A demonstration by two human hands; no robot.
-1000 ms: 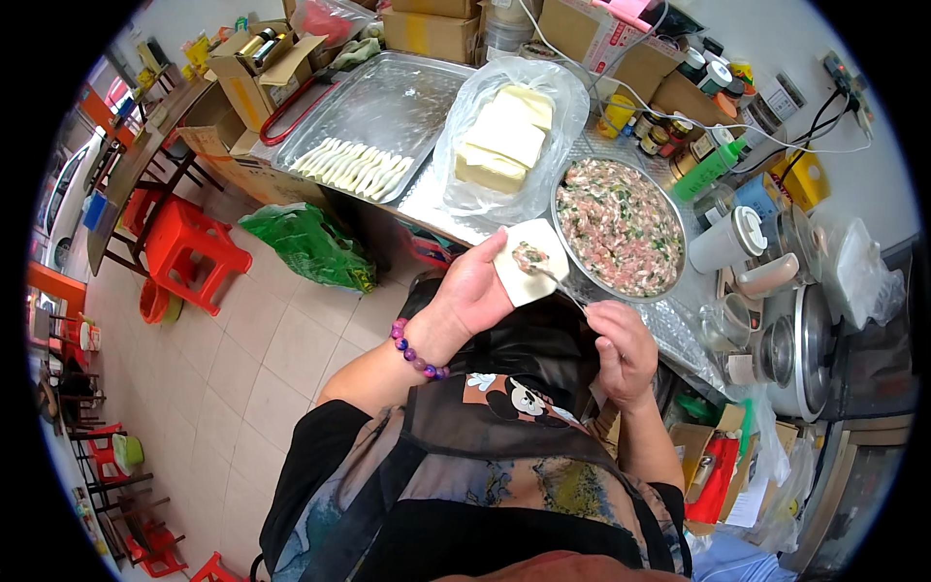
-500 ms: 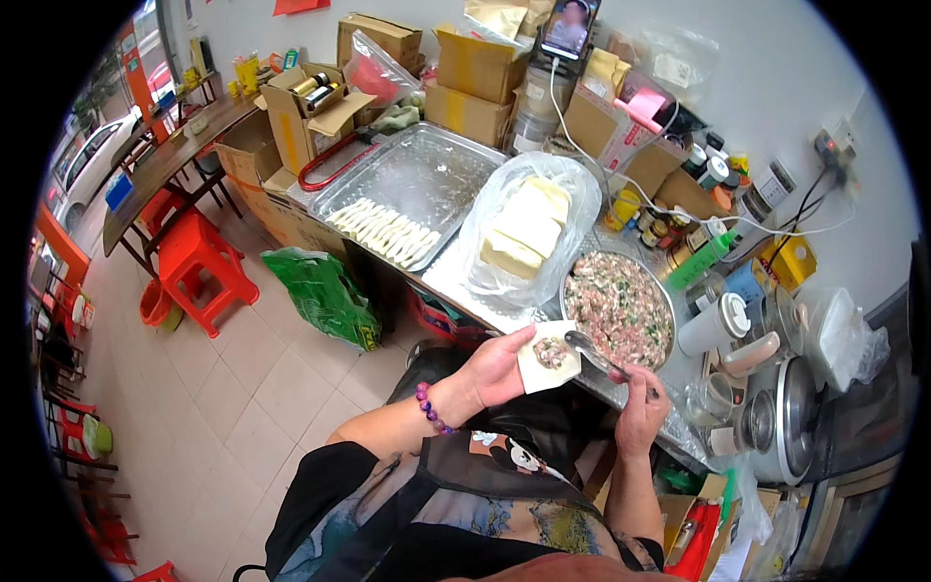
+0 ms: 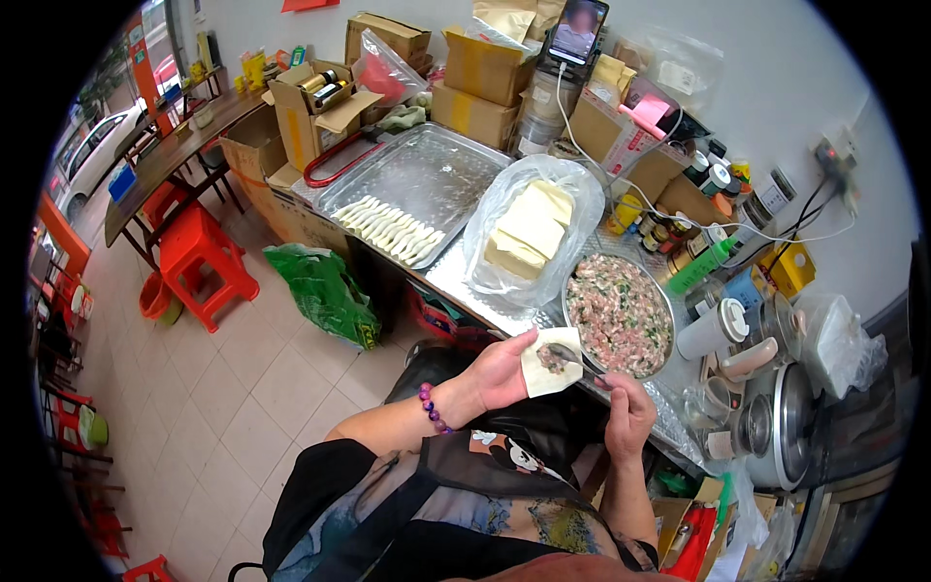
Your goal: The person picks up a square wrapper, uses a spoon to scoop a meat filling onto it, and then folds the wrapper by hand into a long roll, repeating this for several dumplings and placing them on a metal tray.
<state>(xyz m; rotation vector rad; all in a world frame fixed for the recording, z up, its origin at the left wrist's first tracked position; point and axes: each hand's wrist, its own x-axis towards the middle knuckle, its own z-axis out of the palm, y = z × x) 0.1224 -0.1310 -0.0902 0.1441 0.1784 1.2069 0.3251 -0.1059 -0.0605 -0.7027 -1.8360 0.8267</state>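
My left hand (image 3: 506, 372) holds a pale square dough wrapper (image 3: 539, 381) by its left edge, thumb along the top. A dab of minced meat filling (image 3: 553, 361) lies on the wrapper. The handle of a metal spoon (image 3: 590, 365) is gripped in my right hand (image 3: 630, 412), and the spoon's bowl rests on the filling. Just beyond stands a round metal basin (image 3: 671, 335) heaped with minced meat and chopped greens (image 3: 621, 312). Left of it, a stack of wrappers (image 3: 529, 233) sits in a clear plastic bag. A metal tray (image 3: 456, 160) carries a row of folded wontons (image 3: 388, 231).
Cardboard boxes (image 3: 485, 73) and a propped phone (image 3: 578, 34) with a white cable stand at the back. Jars, a green-capped bottle (image 3: 700, 269) and a white canister (image 3: 713, 330) crowd the right. A red stool (image 3: 204, 257) and green bag (image 3: 325, 291) are on the floor left.
My right hand has shifted slightly left and down, bringing the spoon further over the wrapper and onto the filling. My left hand keeps holding the wrapper, nearly in place.
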